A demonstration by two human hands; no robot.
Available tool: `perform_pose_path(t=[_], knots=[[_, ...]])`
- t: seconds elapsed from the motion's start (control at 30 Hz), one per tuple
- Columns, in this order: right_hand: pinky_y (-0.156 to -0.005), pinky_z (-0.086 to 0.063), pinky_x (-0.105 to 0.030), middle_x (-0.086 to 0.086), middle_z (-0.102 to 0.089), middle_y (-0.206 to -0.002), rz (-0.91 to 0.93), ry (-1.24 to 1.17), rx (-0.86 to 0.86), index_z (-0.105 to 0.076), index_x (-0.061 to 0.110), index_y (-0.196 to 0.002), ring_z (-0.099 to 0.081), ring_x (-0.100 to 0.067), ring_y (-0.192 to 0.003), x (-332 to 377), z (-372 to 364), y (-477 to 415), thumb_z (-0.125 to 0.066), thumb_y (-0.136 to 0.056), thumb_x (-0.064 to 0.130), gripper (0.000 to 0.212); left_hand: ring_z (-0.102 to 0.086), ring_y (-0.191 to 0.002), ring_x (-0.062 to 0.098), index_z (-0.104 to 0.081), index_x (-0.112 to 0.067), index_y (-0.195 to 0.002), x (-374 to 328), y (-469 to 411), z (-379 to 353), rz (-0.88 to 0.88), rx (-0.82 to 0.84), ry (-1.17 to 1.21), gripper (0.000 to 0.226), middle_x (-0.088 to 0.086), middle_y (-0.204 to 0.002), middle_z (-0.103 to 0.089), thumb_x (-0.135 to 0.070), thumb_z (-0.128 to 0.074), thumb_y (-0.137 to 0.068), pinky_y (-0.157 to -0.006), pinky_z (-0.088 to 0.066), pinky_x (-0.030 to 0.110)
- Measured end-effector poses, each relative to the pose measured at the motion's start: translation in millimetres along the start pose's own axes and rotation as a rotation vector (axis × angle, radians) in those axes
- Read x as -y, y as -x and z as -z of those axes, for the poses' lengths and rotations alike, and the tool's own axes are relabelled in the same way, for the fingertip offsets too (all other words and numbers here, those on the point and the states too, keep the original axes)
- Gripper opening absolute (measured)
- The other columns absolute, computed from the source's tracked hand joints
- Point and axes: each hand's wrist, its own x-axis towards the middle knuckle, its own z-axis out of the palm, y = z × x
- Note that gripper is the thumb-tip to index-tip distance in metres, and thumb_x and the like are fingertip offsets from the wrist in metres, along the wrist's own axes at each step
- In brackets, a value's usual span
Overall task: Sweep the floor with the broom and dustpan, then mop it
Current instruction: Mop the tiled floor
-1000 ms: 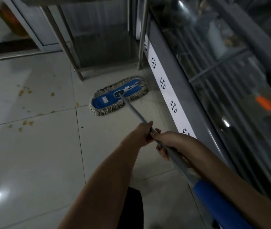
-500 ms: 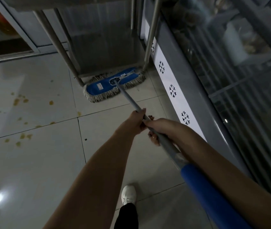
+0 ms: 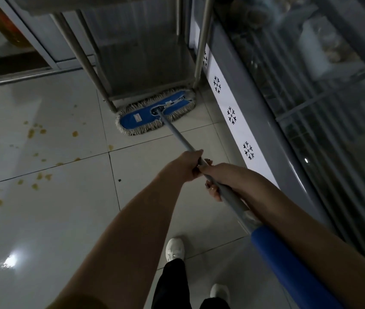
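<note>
Blue cloth with a pale fringe covers the flat mop head (image 3: 155,112), which lies on the tiled floor (image 3: 50,219) up at twelve o'clock from the hands, its far edge tucked between the metal legs (image 3: 92,68) of a steel stand. From it the grey mop handle (image 3: 177,136) slants back toward five o'clock, ending in a blue grip. The left hand (image 3: 188,165) is wrapped tight round the handle, and the right hand (image 3: 218,177) is closed on it just behind, the two touching. Yellowish spots (image 3: 35,130) dot the tiles out at nine o'clock from the mop head. A glass-fronted freezer (image 3: 310,108) runs along at three o'clock.
</note>
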Motion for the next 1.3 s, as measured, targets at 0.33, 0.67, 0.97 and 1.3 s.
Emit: perform_pose_path(t=[0.33, 0.67, 0.97, 1.3], knots=[[-0.033, -0.038, -0.014, -0.003, -0.049, -0.035, -0.094, 0.004, 0.082, -0.048, 0.007, -0.074, -0.043, -0.01, -0.025, -105, 33, 41, -0.066, -0.086, 0.024, 0.027, -0.059, -0.037, 0.009, -0.048, -0.004, -0.08, 106, 51, -34, -0.007, 0.013, -0.031, 0.024, 0.001, -0.041, -0.062, -0.019, -0.045, -0.098, -0.049, -0.05, 0.023], [-0.029, -0.035, -0.011, 0.0, -0.045, -0.037, -0.054, 0.183, 0.183, -0.044, 0.01, -0.071, -0.04, -0.006, -0.023, -217, 75, 94, -0.057, -0.093, 0.019, 0.026, -0.058, -0.034, 0.008, -0.041, -0.003, -0.078, 236, 112, -83, -0.165, -0.026, 0.145, 0.026, -0.001, -0.038, -0.06, -0.016, -0.038, -0.1, -0.04, -0.049, 0.018], [-0.029, -0.036, -0.013, 0.0, -0.045, -0.042, -0.076, 0.295, 0.222, -0.048, 0.011, -0.081, -0.04, -0.006, -0.025, -283, 92, 129, -0.058, -0.092, 0.018, 0.016, -0.055, -0.06, 0.018, -0.04, 0.003, -0.103, 305, 153, -109, -0.134, -0.104, 0.228, 0.021, 0.01, -0.072, -0.055, -0.018, -0.039, -0.1, -0.049, -0.049, 0.025], [-0.031, -0.037, -0.013, 0.0, -0.049, -0.039, -0.089, 0.273, 0.203, -0.048, 0.008, -0.069, -0.042, -0.007, -0.025, -362, 71, 152, -0.062, -0.089, 0.02, 0.026, -0.059, -0.042, 0.015, -0.038, 0.002, -0.106, 379, 194, -97, -0.127, -0.135, 0.266, 0.021, 0.011, -0.07, -0.052, -0.017, -0.04, -0.1, -0.033, -0.045, 0.017]])
